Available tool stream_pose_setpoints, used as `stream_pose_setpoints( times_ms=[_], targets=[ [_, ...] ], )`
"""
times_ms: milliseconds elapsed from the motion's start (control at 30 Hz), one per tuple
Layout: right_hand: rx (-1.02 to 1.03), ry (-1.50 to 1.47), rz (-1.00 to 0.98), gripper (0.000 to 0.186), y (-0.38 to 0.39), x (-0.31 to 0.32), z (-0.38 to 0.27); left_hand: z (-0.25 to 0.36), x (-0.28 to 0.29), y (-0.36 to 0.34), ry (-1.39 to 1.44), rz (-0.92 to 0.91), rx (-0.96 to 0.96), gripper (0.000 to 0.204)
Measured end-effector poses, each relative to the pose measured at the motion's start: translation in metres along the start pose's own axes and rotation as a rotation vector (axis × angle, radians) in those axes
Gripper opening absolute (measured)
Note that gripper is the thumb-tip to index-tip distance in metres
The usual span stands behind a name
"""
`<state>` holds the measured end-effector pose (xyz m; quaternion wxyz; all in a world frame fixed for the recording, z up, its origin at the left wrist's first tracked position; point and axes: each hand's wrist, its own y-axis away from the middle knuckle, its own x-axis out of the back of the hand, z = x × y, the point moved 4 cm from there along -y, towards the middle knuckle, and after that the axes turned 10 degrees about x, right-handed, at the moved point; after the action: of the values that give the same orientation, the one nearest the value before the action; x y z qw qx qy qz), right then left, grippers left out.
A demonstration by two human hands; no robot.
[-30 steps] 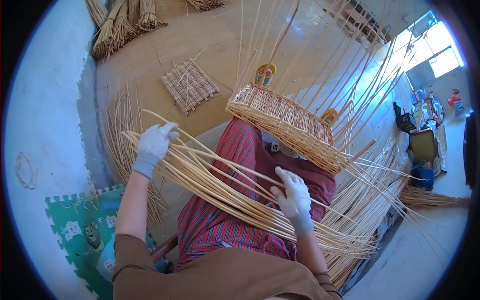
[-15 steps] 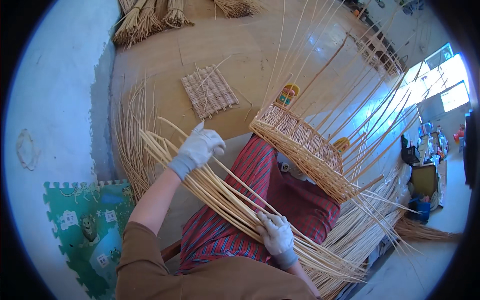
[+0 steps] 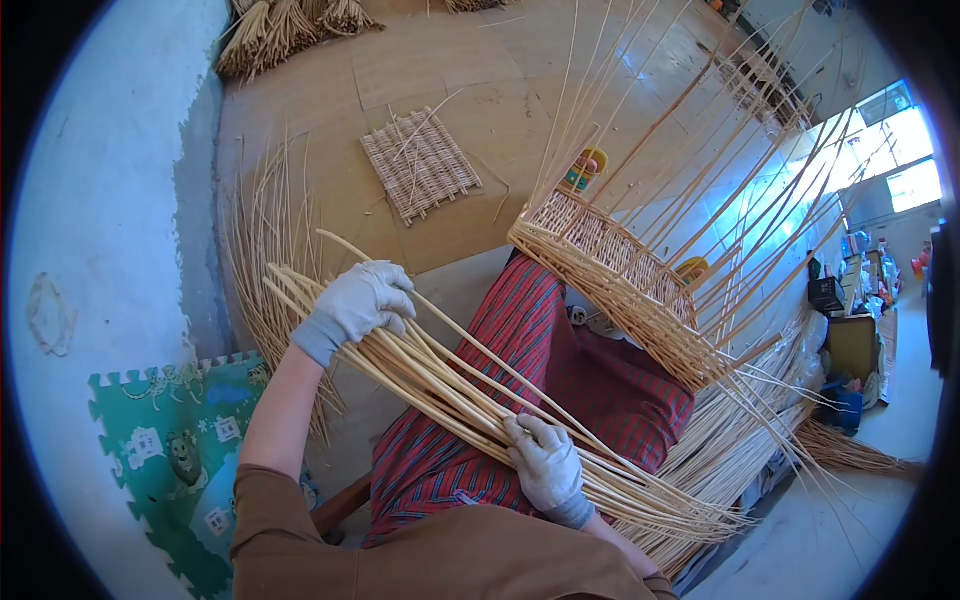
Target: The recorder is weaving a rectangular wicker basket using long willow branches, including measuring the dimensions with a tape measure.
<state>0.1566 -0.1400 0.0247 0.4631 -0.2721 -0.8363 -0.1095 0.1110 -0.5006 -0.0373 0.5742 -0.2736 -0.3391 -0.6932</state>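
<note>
Both hands wear pale gloves. A long bundle of peeled wicker rods (image 3: 440,375) slants across my lap. My left hand (image 3: 366,300) is curled over the bundle's upper left end, with one rod standing apart from the rest beside it. Lower down, my right hand (image 3: 545,468) closes round the rods near the middle, its thumb and fingertips on top. Beyond my knees a partly woven wicker basket (image 3: 610,285) rests tilted, its long stakes fanning up and outward to the right.
A square woven panel (image 3: 420,165) lies on the floor ahead. Loose thin rods (image 3: 270,240) lean by the left wall, and a large pile of rods (image 3: 700,450) spreads to my right. Green foam mats (image 3: 170,440) are at lower left. Tied bundles (image 3: 265,40) stand far back.
My left hand has shifted left along the rods, and its fingers have curled down from a more raised pose. My right hand keeps its grip. The whole view has tilted slightly.
</note>
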Motion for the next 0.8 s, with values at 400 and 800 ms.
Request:
stream_pose_setpoints(
  times_ms=[400, 800],
  targets=[
    [-0.521, -1.222, 0.072, 0.058, -0.011, 0.009, -0.002, 0.052, 0.02, -0.041, 1.035, 0.298, -0.012, 0.01],
    [-0.314, -0.882, 1.199, 0.025, -0.026, 0.14, 0.131, 0.065, -0.047, -0.174, 0.905, 0.384, 0.278, 0.009]
  ],
)
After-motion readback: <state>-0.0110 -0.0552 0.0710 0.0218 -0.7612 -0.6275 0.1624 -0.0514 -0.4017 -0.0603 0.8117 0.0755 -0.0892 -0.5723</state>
